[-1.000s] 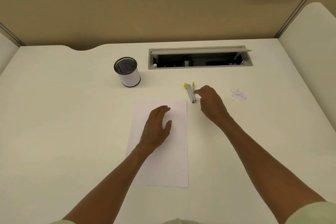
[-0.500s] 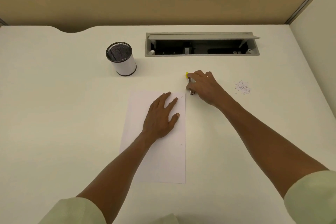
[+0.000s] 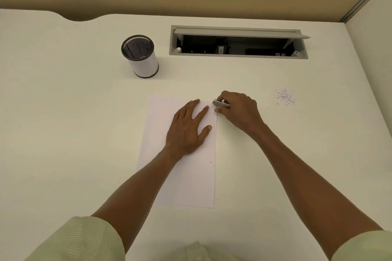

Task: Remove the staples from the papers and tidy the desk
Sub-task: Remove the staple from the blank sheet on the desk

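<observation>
White papers lie flat on the cream desk in front of me. My left hand presses on their upper part with straight, spread fingers. My right hand grips a small metal staple remover, its tip at the papers' top right corner. Most of the tool is hidden inside my fingers. A small dark mark shows near the papers' right edge. A little heap of pulled staples lies on the desk to the right of my right hand.
A white mesh-topped pen cup stands at the back left of the papers. An open grey cable hatch is set in the desk behind my hands. A partition wall rises at the right.
My right hand has picked up the staple remover from the desk and brought it to the papers' top right corner. My left hand has slid up the sheet and flattened.
</observation>
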A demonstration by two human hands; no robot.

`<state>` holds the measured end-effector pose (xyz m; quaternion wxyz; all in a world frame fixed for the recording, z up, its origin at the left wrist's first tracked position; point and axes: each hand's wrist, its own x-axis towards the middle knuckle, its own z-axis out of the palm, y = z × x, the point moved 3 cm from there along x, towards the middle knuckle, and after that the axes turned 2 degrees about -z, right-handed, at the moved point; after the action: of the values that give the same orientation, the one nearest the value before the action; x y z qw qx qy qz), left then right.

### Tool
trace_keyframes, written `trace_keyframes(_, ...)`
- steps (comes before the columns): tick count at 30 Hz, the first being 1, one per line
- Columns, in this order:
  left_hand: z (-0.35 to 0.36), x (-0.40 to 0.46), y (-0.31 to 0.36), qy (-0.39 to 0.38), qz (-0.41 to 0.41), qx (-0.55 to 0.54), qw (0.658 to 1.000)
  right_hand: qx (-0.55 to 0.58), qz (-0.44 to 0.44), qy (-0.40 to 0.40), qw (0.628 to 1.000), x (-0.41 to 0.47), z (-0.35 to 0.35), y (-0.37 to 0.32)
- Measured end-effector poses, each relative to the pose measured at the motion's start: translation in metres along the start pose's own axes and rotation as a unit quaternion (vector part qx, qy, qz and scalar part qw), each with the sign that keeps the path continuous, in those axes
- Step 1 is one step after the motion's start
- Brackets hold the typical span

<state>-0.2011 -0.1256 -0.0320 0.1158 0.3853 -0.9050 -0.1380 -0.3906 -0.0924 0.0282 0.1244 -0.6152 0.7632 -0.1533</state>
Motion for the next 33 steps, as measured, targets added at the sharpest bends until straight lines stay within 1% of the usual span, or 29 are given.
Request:
trace_keyframes(2, 0.0, 0.001, 0.0, 0.003, -0.001, 0.004, 1.0, 0.011, 0.022, 0.002, 1.0, -0.006, 0.007, 0.001)
trace_keyframes(7, 0.0, 0.001, 0.001, 0.004, -0.006, 0.008, 1.0, 0.033, 0.039, 0.028, 0.998, -0.009, 0.011, 0.003)
trace_keyframes(11, 0.0, 0.001, 0.001, 0.009, -0.008, 0.009, 1.0, 0.053, 0.032, 0.029, 0.998, -0.007, 0.009, 0.003)
trace_keyframes(14, 0.0, 0.002, 0.001, 0.007, -0.007, 0.009, 1.0, 0.045, 0.012, 0.04, 0.998, -0.008, 0.009, 0.0)
trace_keyframes(17, 0.0, 0.002, 0.001, 0.008, -0.009, 0.011, 1.0, 0.068, 0.024, 0.052, 0.996, -0.01, 0.01, 0.002)
trace_keyframes(23, -0.001, 0.002, 0.001, 0.006, -0.01, 0.012, 1.0, 0.107, 0.028, 0.035, 0.993, -0.007, 0.013, 0.008)
trace_keyframes(28, -0.001, 0.002, 0.001, 0.003, -0.01, 0.015, 1.0, 0.091, 0.029, 0.037, 0.995, -0.004, 0.016, 0.008)
trace_keyframes(33, -0.001, 0.002, 0.002, 0.0, -0.009, 0.013, 1.0, 0.097, 0.021, 0.03, 0.995, -0.001, 0.016, 0.009)
